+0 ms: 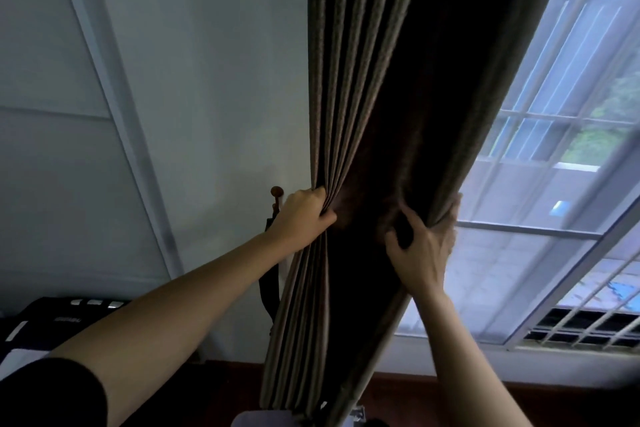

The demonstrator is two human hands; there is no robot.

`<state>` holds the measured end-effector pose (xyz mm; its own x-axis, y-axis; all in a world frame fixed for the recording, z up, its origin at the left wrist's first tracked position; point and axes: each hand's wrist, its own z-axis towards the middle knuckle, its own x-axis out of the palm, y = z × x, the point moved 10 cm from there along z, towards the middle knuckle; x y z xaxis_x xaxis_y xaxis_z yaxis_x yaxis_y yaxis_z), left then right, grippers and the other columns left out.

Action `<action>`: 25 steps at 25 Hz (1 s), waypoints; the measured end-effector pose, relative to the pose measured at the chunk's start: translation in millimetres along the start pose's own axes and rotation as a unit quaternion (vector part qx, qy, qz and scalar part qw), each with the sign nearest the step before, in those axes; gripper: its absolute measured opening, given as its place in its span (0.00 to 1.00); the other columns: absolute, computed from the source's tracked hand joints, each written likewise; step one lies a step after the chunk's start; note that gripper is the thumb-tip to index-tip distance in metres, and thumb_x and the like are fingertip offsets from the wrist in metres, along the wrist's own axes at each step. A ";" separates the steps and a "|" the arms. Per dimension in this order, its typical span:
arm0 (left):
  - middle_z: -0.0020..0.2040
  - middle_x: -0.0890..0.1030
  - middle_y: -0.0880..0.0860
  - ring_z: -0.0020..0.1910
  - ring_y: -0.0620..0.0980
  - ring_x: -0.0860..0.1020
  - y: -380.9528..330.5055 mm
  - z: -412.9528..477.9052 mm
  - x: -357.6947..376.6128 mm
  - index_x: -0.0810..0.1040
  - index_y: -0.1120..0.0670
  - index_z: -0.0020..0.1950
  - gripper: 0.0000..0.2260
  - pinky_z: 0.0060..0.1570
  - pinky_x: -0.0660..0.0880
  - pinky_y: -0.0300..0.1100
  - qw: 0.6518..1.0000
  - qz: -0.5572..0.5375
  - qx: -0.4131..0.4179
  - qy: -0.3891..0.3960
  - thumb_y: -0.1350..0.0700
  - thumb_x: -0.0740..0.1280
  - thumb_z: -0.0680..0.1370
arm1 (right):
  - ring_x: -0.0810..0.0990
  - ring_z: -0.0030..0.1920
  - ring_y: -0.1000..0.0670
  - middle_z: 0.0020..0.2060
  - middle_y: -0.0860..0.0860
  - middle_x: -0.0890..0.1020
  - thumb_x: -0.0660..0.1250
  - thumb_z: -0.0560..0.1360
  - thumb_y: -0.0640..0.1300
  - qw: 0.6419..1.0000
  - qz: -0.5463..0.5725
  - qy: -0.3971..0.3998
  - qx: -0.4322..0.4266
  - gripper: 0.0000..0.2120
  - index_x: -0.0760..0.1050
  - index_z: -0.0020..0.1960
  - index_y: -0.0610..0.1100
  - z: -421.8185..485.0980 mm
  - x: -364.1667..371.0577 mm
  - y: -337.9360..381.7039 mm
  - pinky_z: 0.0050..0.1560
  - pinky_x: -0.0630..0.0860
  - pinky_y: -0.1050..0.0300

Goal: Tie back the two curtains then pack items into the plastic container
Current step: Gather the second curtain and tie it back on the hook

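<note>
Black sleeve (52, 392) sits closest to me at the lower left, and both bare forearms reach up from it toward the curtain (381, 80). I see the curtain hanging between the pale wall (207, 80) and the window (571, 97), bunched narrow at hand height and spreading wider above and below. It is heavy brown cloth in long lengthwise pleats: the left folds catch the light and look taupe, while the middle is almost black in shadow. My left hand (304, 215) has its fingers curled round the left folds. My right hand (426, 246) wraps its fingers round the right edge, thumb pressed into the front. Just behind the left hand, a dark strap (270, 284) hangs from a wooden knob (277, 191) on the wall.
</note>
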<state>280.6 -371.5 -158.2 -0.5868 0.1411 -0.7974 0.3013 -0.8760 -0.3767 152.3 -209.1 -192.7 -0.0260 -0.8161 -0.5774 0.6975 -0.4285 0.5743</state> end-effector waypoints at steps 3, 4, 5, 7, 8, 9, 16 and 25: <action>0.33 0.72 0.52 0.30 0.50 0.70 -4.8 2.2 0.0 0.65 0.57 0.38 0.10 0.45 0.72 0.48 1.000 0.003 -0.003 0.014 0.58 0.64 0.76 | 0.68 0.66 0.35 0.70 0.37 0.64 0.67 0.66 0.46 0.985 -0.043 0.160 -0.040 0.31 0.69 0.69 0.43 18.2 48.7 -9.1 0.63 0.70 0.46; 0.34 0.73 0.54 0.33 0.51 0.72 -4.8 4.0 0.7 0.65 0.57 0.38 0.10 0.42 0.70 0.46 1.000 -0.004 -0.008 0.019 0.57 0.64 0.76 | 0.70 0.64 0.34 0.70 0.37 0.65 0.65 0.67 0.44 0.975 -0.048 0.209 -0.063 0.33 0.66 0.71 0.41 14.2 65.2 -5.0 0.61 0.72 0.44; 0.36 0.73 0.54 0.35 0.51 0.72 -5.7 5.8 2.3 0.66 0.57 0.39 0.09 0.39 0.67 0.43 1.000 -0.017 -0.013 0.023 0.57 0.64 0.76 | 0.71 0.63 0.34 0.70 0.38 0.65 0.63 0.66 0.44 0.964 -0.045 0.248 -0.087 0.33 0.64 0.71 0.39 7.7 81.3 -0.8 0.59 0.73 0.43; 0.37 0.73 0.53 0.36 0.49 0.72 -6.1 8.0 5.6 0.68 0.57 0.40 0.08 0.36 0.63 0.37 0.999 -0.027 -0.020 0.027 0.58 0.64 0.76 | 0.74 0.60 0.35 0.68 0.39 0.67 0.59 0.65 0.45 0.943 -0.047 0.300 -0.137 0.29 0.69 0.65 0.36 -12.7 104.9 12.6 0.54 0.75 0.44; 0.37 0.74 0.53 0.36 0.50 0.73 -4.2 8.8 6.1 0.69 0.58 0.40 0.07 0.35 0.62 0.37 0.999 -0.024 -0.025 0.026 0.58 0.64 0.76 | 0.75 0.58 0.36 0.66 0.40 0.68 0.60 0.65 0.45 0.930 -0.056 0.323 -0.164 0.25 0.71 0.59 0.35 -26.7 116.1 17.8 0.52 0.75 0.45; 0.38 0.76 0.54 0.37 0.51 0.74 -1.1 9.8 6.3 0.70 0.59 0.41 0.07 0.37 0.63 0.37 0.999 -0.019 -0.032 0.025 0.58 0.64 0.76 | 0.76 0.56 0.37 0.65 0.41 0.67 0.60 0.66 0.45 0.919 -0.064 0.343 -0.185 0.20 0.72 0.54 0.36 -40.7 126.2 20.5 0.50 0.75 0.47; 0.43 0.80 0.61 0.43 0.58 0.79 11.2 14.2 11.6 0.74 0.64 0.47 0.08 0.44 0.73 0.48 0.998 -0.022 -0.044 0.031 0.58 0.64 0.76 | 0.68 0.68 0.46 0.73 0.48 0.59 0.62 0.72 0.42 0.900 -0.053 0.371 -0.223 0.11 0.73 0.53 0.40 -72.3 152.0 25.2 0.59 0.70 0.51; 0.34 0.76 0.56 0.32 0.54 0.75 -10.1 12.9 11.8 0.68 0.58 0.38 0.09 0.33 0.69 0.43 0.999 -0.023 -0.029 0.020 0.56 0.63 0.77 | 0.68 0.66 0.42 0.74 0.46 0.56 0.60 0.73 0.46 0.894 -0.077 0.387 -0.210 0.21 0.68 0.64 0.40 -86.9 158.6 41.9 0.63 0.67 0.49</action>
<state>261.0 -366.9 -157.7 -0.5704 0.2004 -0.7965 0.3182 -0.8401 -0.4393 239.7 -322.8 -310.6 0.2456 -0.1765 -0.9532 0.9402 -0.1960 0.2786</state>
